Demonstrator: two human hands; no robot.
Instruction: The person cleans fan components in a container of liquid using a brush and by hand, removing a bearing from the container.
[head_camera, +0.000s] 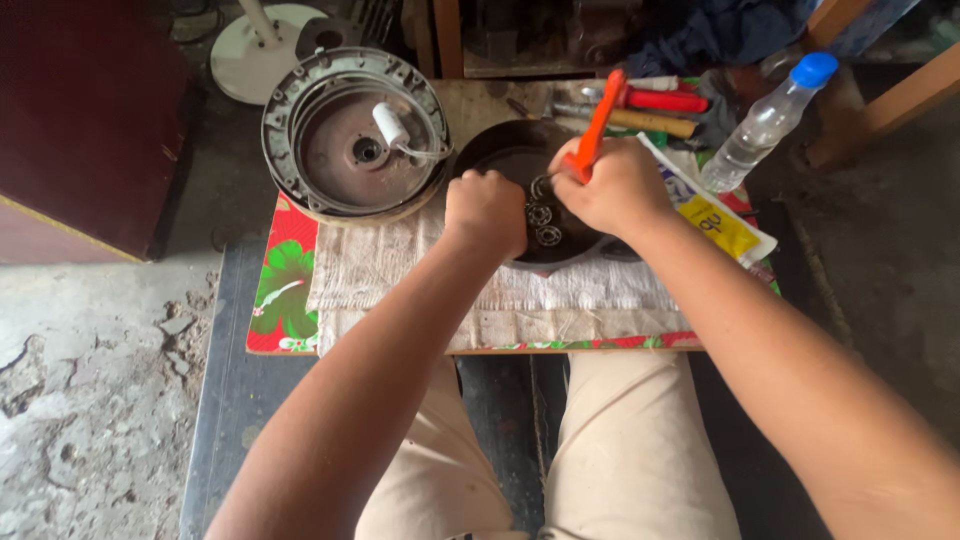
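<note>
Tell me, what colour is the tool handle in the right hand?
Orange handle, seen from the head view.

We see two packaged things, both at the right end of the bench (400, 345). A flat sachet-like packet (712, 215) lies just right of our right hand (612, 188), partly tucked under the wrist; it is long and narrow, white with a bright yellow panel bearing dark print and a bluish patch near the hand. It lies slantwise, its far end pointing to the bench's right edge. Just beyond it a clear plastic bottle (765, 125) with a blue cap leans slantwise, cap away from us; we cannot make out a label on it. No signs or screens show.
</note>
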